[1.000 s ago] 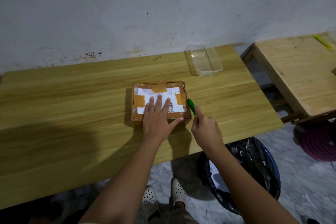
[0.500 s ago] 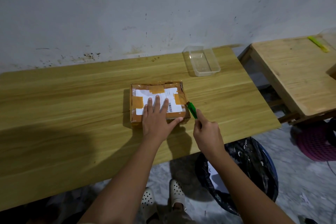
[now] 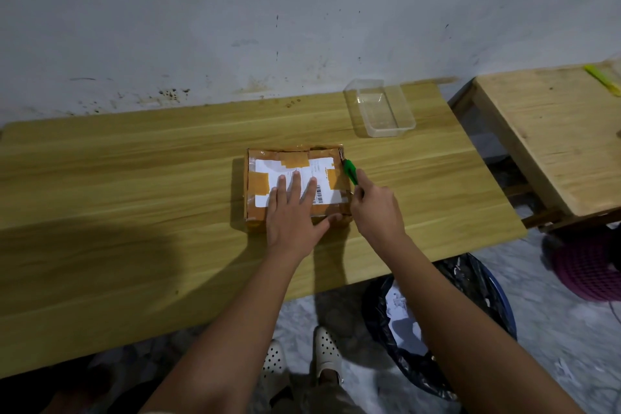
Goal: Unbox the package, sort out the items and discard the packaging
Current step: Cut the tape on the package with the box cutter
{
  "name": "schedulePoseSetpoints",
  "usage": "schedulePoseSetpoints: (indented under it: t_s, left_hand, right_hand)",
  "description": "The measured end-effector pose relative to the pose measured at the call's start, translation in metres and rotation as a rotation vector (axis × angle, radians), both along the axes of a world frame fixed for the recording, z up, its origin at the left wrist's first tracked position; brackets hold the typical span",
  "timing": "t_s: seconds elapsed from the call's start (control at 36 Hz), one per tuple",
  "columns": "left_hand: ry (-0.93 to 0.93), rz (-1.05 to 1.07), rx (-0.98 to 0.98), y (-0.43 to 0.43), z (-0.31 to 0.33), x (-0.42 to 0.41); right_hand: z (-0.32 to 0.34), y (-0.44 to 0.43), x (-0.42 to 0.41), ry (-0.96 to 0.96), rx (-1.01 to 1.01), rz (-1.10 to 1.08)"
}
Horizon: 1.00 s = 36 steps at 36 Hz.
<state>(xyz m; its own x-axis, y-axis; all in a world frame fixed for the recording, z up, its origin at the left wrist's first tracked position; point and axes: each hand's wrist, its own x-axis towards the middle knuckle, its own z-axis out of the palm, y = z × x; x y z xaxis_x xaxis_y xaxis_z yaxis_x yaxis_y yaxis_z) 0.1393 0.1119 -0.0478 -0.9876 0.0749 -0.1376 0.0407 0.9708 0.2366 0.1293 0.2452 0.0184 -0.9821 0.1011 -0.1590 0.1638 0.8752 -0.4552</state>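
A flat cardboard package (image 3: 265, 158) wrapped in brown tape, with a white shipping label on top, lies in the middle of the wooden table (image 3: 134, 185). My left hand (image 3: 295, 212) presses flat on its top with straight, spread fingers, the thumb along the near edge. My right hand (image 3: 376, 208) grips a green cutter (image 3: 349, 171) whose tip sits at the package's far right corner.
A clear plastic container (image 3: 381, 107) stands at the table's back right. A bin lined with a black bag (image 3: 470, 279) sits on the floor below the table's right end. A second wooden table (image 3: 551, 131) with a yellow-green pen (image 3: 601, 77) is at right, a purple stool (image 3: 591, 269) beneath.
My right hand has slid the green cutter along the package's right side, from near the front corner to the far corner. My left hand stays pressed on the package.
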Motion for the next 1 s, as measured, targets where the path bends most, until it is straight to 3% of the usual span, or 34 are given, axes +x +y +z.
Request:
schedulePoseSetpoints:
  t_s: [0.47, 1.0]
  left_hand:
    - [-0.023, 0.023, 0.016, 0.002, 0.003, -0.001]
    - [-0.021, 0.020, 0.031, 0.002, 0.005, 0.000]
  right_hand:
    - [0.012, 0.004, 0.005, -0.112, 0.100, 0.058]
    - [-0.001, 0.021, 0.054, -0.048, -0.004, 0.008]
